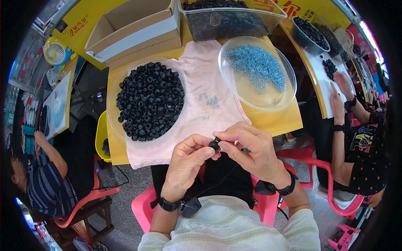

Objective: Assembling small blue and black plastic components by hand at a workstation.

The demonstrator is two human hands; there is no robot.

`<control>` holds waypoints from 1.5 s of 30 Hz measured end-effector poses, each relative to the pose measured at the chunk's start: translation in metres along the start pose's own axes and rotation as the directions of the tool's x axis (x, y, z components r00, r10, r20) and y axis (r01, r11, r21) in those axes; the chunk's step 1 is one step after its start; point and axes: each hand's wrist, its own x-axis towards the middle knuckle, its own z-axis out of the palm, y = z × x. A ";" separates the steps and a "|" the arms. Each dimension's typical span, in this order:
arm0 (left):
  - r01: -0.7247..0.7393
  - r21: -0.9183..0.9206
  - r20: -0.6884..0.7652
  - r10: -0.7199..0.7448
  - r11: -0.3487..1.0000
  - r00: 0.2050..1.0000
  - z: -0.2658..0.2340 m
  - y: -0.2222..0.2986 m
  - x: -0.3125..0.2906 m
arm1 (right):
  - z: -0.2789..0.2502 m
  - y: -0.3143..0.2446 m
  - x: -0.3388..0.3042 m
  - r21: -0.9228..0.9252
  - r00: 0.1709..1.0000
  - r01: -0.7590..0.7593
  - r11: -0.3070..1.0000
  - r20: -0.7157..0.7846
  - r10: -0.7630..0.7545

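Note:
Just off the table's near edge, my two hands meet on a small black round part (214, 145), a cap or bushing by its look. My left hand (189, 158) pinches it between thumb and fingers. From the other side the fingers of my right hand (251, 149) close on its top; whether they hold a second tiny piece is hidden. A round clear tray (112, 124) heaped with black ring-like parts (150, 100) lies to the left. To the right is another clear tray (264, 106) of small bluish-clear pieces (257, 67). Several loose clear pieces (212, 101) lie on the pink cloth (197, 62).
An open cardboard box (134, 33) and a clear bin (226, 25) of dark parts stand at the table's back. A yellow bucket (101, 136) is beside the left edge. Co-workers sit on both sides; one's hands (340, 94) rest near black parts on the right-hand table.

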 end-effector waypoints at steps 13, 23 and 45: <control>0.089 -0.091 0.040 -0.086 0.992 0.995 0.004 0.000 0.001 | 0.005 0.008 -0.002 -0.208 0.990 0.140 0.968 0.012 -0.140; 0.124 -0.107 0.039 -0.120 0.986 0.992 0.014 -0.002 0.002 | 0.002 0.010 0.002 -0.202 0.987 0.153 0.967 -0.011 -0.158; 0.147 0.057 -0.137 -0.138 0.988 0.981 0.002 -0.020 0.018 | 0.005 0.043 -0.012 -0.243 0.983 0.157 0.957 -0.054 -0.175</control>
